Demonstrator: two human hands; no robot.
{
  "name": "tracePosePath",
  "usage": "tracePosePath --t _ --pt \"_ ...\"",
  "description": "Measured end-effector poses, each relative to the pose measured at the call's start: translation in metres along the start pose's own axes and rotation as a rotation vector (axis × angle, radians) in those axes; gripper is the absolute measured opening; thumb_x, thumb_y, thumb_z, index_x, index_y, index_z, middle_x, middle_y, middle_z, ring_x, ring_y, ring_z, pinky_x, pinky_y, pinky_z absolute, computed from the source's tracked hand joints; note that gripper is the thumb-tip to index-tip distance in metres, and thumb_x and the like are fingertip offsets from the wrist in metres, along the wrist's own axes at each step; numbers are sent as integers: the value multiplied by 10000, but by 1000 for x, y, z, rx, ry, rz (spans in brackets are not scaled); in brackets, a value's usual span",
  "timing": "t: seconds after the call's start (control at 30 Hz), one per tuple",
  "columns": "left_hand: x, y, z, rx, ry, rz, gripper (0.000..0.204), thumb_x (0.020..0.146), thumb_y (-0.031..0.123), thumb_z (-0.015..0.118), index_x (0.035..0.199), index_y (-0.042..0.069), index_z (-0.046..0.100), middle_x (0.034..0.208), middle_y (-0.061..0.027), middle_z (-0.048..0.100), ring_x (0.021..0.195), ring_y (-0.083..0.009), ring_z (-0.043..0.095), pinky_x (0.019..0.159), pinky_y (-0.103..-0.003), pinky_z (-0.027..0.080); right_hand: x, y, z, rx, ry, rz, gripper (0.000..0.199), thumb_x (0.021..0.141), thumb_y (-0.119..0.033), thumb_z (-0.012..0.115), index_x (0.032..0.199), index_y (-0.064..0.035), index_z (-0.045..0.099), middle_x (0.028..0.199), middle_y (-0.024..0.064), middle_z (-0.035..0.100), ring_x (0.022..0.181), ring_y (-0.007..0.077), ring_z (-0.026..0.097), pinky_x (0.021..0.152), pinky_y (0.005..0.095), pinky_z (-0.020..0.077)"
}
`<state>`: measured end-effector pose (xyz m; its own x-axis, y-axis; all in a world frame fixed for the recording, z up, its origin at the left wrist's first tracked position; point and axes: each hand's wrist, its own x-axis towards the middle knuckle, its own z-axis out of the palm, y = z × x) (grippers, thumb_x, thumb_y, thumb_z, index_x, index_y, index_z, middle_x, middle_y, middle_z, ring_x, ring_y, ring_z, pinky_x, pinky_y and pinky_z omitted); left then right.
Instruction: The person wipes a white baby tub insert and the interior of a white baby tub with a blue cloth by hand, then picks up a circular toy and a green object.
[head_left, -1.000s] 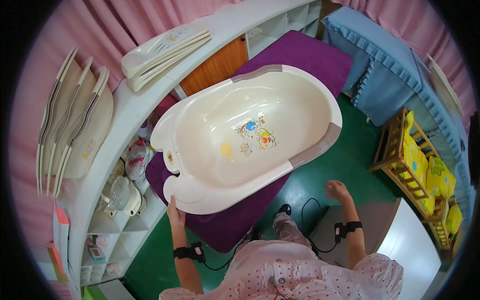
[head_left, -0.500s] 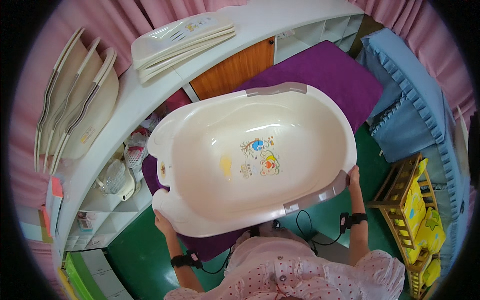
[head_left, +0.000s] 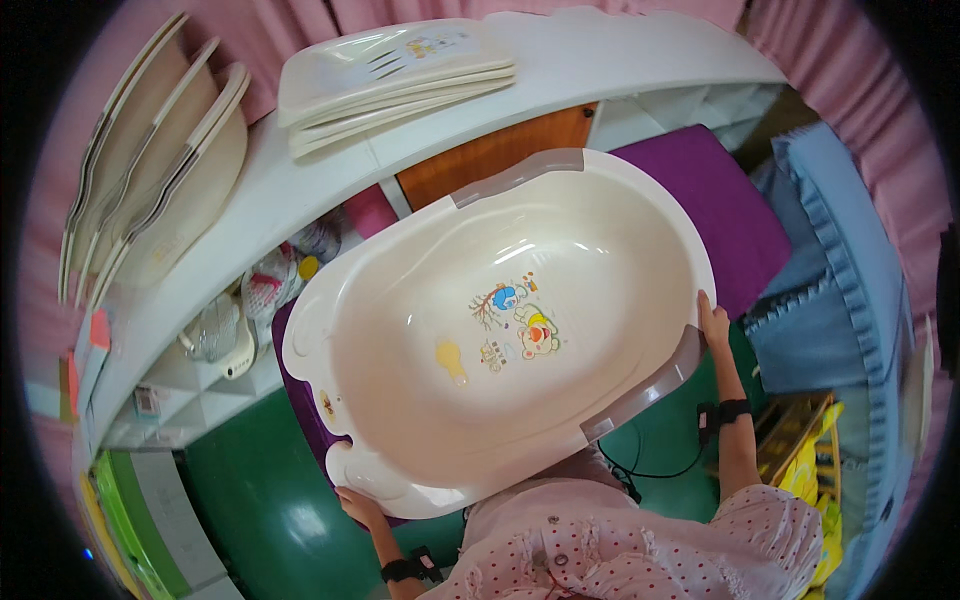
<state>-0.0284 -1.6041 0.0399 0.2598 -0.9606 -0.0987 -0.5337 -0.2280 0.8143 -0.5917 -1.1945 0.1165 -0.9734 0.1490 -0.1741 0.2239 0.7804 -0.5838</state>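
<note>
A large cream baby bathtub (head_left: 600, 370) with grey side grips and cartoon animals printed on its floor is held up in front of me, tilted so its inside faces me. My left hand (head_left: 360, 507) grips the rim at the lower left end, its fingers partly hidden behind the edge. At the right end, my right hand (head_left: 713, 322) is closed round the rim just above a grey side grip. Below the tub lies a padded purple surface (head_left: 690, 190), largely covered by it.
Behind stands a curved white counter (head_left: 590, 50) bearing a stack of cream trays (head_left: 400, 75). More cream tubs (head_left: 180, 210) stand on edge at the left. On the right are a blue frilled cover (head_left: 800, 310) and a wooden cot (head_left: 795, 430) with yellow bedding.
The tub has turned anticlockwise, its left end dropping and its right end rising. My left hand has moved down and to the right, my right hand slightly up. The view has shifted too.
</note>
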Motion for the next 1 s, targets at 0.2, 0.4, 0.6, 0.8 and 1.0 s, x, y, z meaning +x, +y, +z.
tracePosePath --t 0.2,0.4,0.6,0.8,1.0 --pt "-81 80 -19 369 229 227 438 893 231 342 1179 -100 311 1059 -285 450 965 -392 455 822 -407 374 57 1 19 -141 -148 -190 702 690 -457 568 1021 145 427 973 288 522 927 402 508 834 393 384" --pt "-145 95 -7 478 345 186 594 806 279 511 1187 -112 275 1048 -298 407 938 -428 430 791 -439 381 97 -22 1 -161 48 -442 685 580 -439 695 939 105 485 929 236 549 888 349 539 757 378 433" --pt "-113 60 -37 422 297 7 635 674 374 659 994 -133 452 886 -238 534 817 -378 514 721 -414 424 93 -25 16 -189 -83 -450 616 497 -348 754 843 101 512 829 228 575 766 334 577 684 384 462" --pt "-110 62 -34 62 284 -171 457 658 278 657 831 -122 521 794 -188 595 709 -280 574 644 -371 463 84 -39 3 -12 -45 -349 566 499 -289 740 864 86 524 821 218 592 762 316 593 682 350 478" --pt "-104 65 -8 54 539 -211 513 674 346 663 758 -144 538 698 -219 586 587 -301 547 542 -400 450 73 -40 -8 120 -11 -336 576 483 -264 735 902 75 530 811 197 597 744 290 597 684 331 478"
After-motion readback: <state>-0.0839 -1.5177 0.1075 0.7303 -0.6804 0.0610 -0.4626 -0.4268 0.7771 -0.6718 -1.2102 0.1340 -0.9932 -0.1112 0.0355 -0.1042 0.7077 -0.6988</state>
